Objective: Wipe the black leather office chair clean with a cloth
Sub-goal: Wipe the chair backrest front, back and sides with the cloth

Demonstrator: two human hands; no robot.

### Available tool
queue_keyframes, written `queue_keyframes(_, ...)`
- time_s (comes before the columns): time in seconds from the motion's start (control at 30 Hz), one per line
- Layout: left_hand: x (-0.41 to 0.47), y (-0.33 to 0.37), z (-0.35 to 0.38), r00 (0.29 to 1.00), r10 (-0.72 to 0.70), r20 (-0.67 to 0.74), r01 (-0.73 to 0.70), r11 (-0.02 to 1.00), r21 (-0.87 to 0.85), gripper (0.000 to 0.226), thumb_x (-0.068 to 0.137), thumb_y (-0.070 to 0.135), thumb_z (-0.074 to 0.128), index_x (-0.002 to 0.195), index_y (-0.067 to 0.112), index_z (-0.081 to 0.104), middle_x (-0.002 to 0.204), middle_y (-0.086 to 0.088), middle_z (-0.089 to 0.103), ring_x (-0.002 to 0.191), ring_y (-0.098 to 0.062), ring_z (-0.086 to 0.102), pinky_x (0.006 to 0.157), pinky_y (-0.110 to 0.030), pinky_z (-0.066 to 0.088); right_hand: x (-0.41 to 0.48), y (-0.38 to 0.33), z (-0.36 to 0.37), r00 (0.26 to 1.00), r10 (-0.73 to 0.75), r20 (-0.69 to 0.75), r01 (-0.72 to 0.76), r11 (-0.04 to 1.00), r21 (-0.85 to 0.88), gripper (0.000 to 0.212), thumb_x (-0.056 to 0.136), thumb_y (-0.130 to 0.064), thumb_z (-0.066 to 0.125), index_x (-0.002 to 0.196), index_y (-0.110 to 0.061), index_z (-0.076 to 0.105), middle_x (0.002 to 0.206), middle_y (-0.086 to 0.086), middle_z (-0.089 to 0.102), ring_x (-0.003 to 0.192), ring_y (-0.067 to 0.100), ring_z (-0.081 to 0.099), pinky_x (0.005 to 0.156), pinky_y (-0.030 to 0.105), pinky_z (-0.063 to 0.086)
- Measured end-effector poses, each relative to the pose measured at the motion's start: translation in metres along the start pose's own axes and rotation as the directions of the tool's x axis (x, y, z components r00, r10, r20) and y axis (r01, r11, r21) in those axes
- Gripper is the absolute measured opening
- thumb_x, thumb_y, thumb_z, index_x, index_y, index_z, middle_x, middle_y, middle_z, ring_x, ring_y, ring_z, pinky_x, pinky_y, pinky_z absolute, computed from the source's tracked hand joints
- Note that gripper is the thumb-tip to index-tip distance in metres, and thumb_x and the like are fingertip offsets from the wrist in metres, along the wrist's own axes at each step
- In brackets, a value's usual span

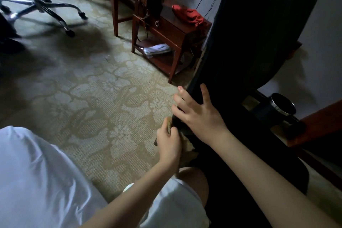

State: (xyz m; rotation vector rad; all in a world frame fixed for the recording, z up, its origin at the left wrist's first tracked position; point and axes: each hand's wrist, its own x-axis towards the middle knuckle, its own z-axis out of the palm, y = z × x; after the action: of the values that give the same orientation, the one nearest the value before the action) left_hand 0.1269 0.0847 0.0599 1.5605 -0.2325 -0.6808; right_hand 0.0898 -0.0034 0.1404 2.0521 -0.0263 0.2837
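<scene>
A big patterned carpet (92, 89) covers the floor. The black chair (249, 42) stands tall along the carpet's right edge. Another chair (42, 3) on wheels sits at the top left corner. A red-brown stand (172, 29) is by the wall at the far edge, with a red rag (188, 15) on top. The right hand (196, 114) lies flat on the black chair, fingers spread apart. The left hand (169, 142) squeezes the tan cloth (187, 144) against the chair's low edge.
</scene>
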Motion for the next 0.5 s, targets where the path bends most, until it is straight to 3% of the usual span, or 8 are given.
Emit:
queue_keyframes(0.07, -0.005, 0.005, -0.004, 0.994, 0.104, 0.041, -0.106, 0.994, 0.04, 0.052, 0.084, 0.019, 0.04, 0.135, 0.026, 0.046, 0.111, -0.003, 0.055, 0.1, -0.003, 0.052, 0.094, -0.025, 0.042, 0.0, -0.001, 0.004, 0.997, 0.008, -0.076, -0.008, 1.0, -0.002, 0.033, 0.084, -0.021, 0.04, 0.101, -0.025, 0.068, 0.123, -0.001, 0.062, 0.13, 0.025, 0.028, 0.108, 0.064, -0.006)
queue_keyframes(0.17, -0.012, -0.003, -0.009, 0.976, 0.212, 0.039, -0.216, 0.968, 0.126, 0.062, 0.089, 0.0, 0.045, 0.144, 0.025, 0.032, 0.105, -0.001, 0.043, 0.087, -0.002, 0.049, 0.083, -0.018, 0.042, -0.001, -0.003, 0.009, 0.99, 0.017, -0.137, -0.015, 1.0, 0.019, 0.042, 0.084, -0.016, 0.031, 0.1, -0.023, 0.07, 0.119, -0.001, 0.064, 0.129, 0.024, 0.031, 0.109, 0.062, -0.004)
queue_keyframes(0.27, -0.006, -0.02, -0.011, 0.966, 0.256, 0.032, -0.258, 0.951, 0.173, 0.067, 0.085, -0.007, 0.047, 0.144, 0.022, 0.031, 0.099, 0.011, 0.04, 0.08, 0.005, 0.048, 0.073, -0.007, 0.039, -0.005, -0.011, 0.015, 0.99, -0.027, -0.136, 0.029, 0.999, 0.016, 0.044, 0.084, -0.018, 0.031, 0.105, -0.023, 0.069, 0.121, -0.001, 0.062, 0.129, 0.026, 0.031, 0.109, 0.062, -0.004)
queue_keyframes(0.4, 0.005, -0.035, -0.012, 0.978, 0.204, 0.039, -0.208, 0.96, 0.189, 0.064, 0.086, -0.005, 0.046, 0.142, 0.023, 0.033, 0.098, 0.006, 0.041, 0.08, 0.002, 0.048, 0.073, -0.008, 0.038, -0.008, -0.018, 0.019, 0.989, -0.056, -0.136, 0.056, 0.998, -0.009, 0.047, 0.084, -0.017, 0.03, 0.108, -0.025, 0.069, 0.124, -0.001, 0.062, 0.13, 0.027, 0.029, 0.109, 0.062, -0.004)
queue_keyframes(0.5, 0.011, -0.058, -0.015, 0.998, 0.043, 0.043, -0.052, 0.966, 0.254, 0.059, 0.089, -0.002, 0.044, 0.143, 0.018, 0.034, 0.109, -0.005, 0.042, 0.092, -0.013, 0.049, 0.082, -0.015, 0.034, -0.009, -0.018, 0.016, 0.991, -0.088, -0.099, 0.087, 0.996, -0.013, 0.043, 0.078, -0.024, 0.039, 0.109, -0.027, 0.068, 0.126, -0.002, 0.06, 0.131, 0.027, 0.027, 0.108, 0.063, -0.008)
